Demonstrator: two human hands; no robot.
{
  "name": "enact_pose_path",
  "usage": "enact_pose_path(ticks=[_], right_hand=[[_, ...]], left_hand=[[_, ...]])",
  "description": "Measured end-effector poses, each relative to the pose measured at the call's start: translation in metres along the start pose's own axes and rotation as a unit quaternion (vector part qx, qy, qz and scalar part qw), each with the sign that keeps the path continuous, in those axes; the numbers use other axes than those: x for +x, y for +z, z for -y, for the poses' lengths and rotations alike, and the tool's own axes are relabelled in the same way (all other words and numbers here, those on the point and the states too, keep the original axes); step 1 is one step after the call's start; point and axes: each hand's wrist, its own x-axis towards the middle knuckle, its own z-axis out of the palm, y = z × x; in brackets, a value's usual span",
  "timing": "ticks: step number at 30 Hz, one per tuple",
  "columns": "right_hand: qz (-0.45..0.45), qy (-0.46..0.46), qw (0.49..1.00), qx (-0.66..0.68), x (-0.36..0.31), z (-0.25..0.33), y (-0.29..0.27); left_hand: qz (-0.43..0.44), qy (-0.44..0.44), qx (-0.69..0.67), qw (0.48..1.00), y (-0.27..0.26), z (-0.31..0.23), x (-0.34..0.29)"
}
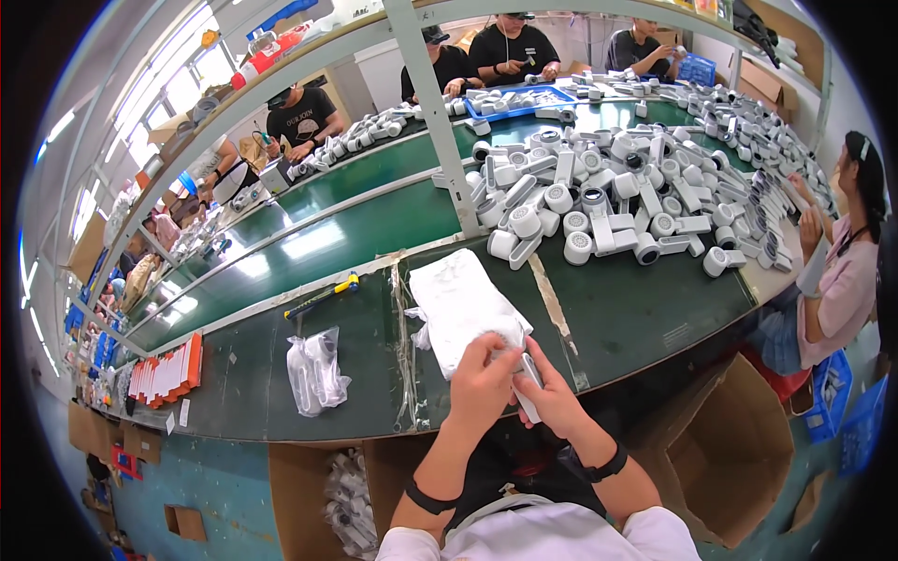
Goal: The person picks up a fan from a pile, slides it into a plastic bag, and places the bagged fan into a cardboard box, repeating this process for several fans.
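Observation:
Between my hands, just over the near edge of the green table, is a white plastic device with a slim handle [530, 385]. My left hand [482, 383] is closed at its upper end, fingers bent over the top. My right hand [554, 400] wraps round the handle from the right. Right behind my left fingers lies a stack of white plastic bags [458, 299]; its near edge is partly hidden by that hand. Farther left on the table rests a clear bag with white devices inside [316, 371].
A big heap of similar devices [608, 192] covers the table's far right. A yellow-and-dark tool [323, 294] and orange-edged cards [168, 372] lie left. Open cartons [725, 453] flank me below; the left one holds bagged devices [350, 505]. A metal post [438, 122] rises ahead. A person [837, 252] sits right.

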Motion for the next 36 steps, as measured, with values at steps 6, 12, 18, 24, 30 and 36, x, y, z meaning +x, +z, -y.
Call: enact_pose_path(ticks=[6, 12, 18, 24, 30, 36], right_hand=[[-0.081, -0.058, 0.994, 0.034, 0.012, -0.006, 0.002], [-0.130, -0.176, 0.970, 0.105, 0.028, -0.018, -0.005], [-0.119, -0.169, 0.974, 0.091, 0.024, -0.018, 0.012], [-0.195, -0.275, 0.938, -0.080, 0.041, -0.042, 0.025], [-0.284, -0.356, 0.868, -0.201, 0.047, -0.035, 0.026], [-0.161, -0.361, 0.865, -0.310, 0.034, -0.048, 0.028]], left_hand=[[0.054, -0.029, -0.120, 0.991, 0.004, -0.004, -0.019], [0.122, -0.110, -0.352, 0.922, -0.004, -0.007, -0.035], [-0.085, -0.397, -0.455, 0.792, 0.004, 0.023, -0.040], [0.058, -0.489, -0.580, 0.648, 0.013, 0.010, -0.049], [-0.022, -0.507, -0.639, 0.579, -0.014, 0.020, -0.050], [-0.125, -0.490, -0.605, 0.615, -0.051, 0.047, -0.050]])
